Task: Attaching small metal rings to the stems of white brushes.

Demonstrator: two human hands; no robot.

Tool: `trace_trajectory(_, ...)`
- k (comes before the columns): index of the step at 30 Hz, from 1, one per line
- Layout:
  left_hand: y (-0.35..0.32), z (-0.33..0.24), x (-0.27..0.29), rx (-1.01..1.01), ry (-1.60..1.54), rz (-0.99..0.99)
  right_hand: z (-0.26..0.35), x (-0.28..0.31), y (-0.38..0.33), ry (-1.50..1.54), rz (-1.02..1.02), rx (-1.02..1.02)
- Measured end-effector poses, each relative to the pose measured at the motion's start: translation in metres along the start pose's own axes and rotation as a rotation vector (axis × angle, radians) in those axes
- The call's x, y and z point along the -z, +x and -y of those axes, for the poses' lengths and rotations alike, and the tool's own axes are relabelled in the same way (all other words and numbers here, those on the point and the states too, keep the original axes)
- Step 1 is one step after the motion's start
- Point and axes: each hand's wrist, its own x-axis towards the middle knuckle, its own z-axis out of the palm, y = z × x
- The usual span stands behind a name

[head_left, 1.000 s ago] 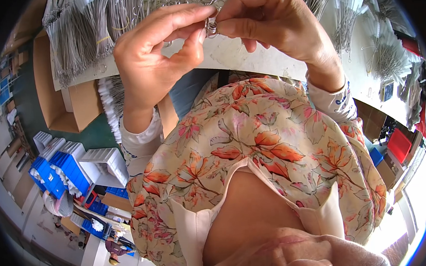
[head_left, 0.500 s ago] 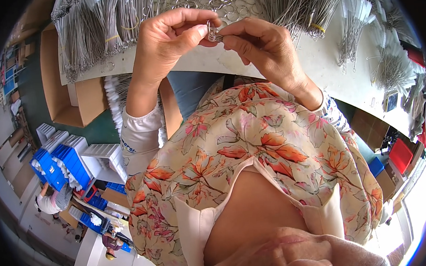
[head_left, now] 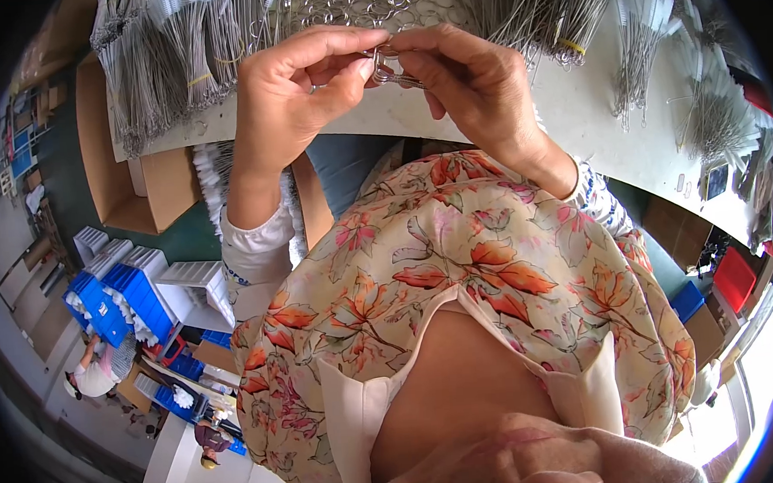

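Both hands meet above the near edge of the white table (head_left: 371,120). My left hand (head_left: 295,84) pinches a thin metal ring (head_left: 379,60) between thumb and fingers. In my right hand (head_left: 479,84), thumb and fingers are closed on several wire loops (head_left: 400,78), right against the ring. Whether the loops are threaded on the ring is hard to tell, as fingers hide part of them. Just beyond the hands lies a heap of loose metal rings (head_left: 383,1).
Bundles of thin wire brushes (head_left: 156,96) with white bristles lie at the far left, more wire bundles (head_left: 559,22) at the far right. A cardboard box (head_left: 131,211) stands left below the table. Blue and white crates (head_left: 127,294) and two other people (head_left: 100,366) are farther left.
My left hand has shifted slightly left and down, and its fingers have changed their grip on the ring. My right hand has turned a little, bringing its fingertips against the left ones.
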Motion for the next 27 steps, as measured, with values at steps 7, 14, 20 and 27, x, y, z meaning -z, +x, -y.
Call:
trace_trajectory(7, 0.004, 0.009, 0.009, 0.209, -0.132, 0.142, -0.004, 0.003, 0.001, -0.22, 0.033, 0.258)
trace_trajectory(14, 0.001, 0.034, 0.021, 0.361, 0.062, 0.235, -0.047, -0.002, -0.02, -0.513, 0.093, 0.335)
trace_trajectory(20, 0.04, 0.046, 0.117, 0.087, 1.195, -0.347, -0.063, -0.014, -0.028, -0.847, 0.2, 0.509)
trace_trajectory(27, 0.045, 0.082, 0.138, -0.056, 1.702, -0.204, -0.074, -0.016, -0.024, -0.65, 0.168, 0.482)
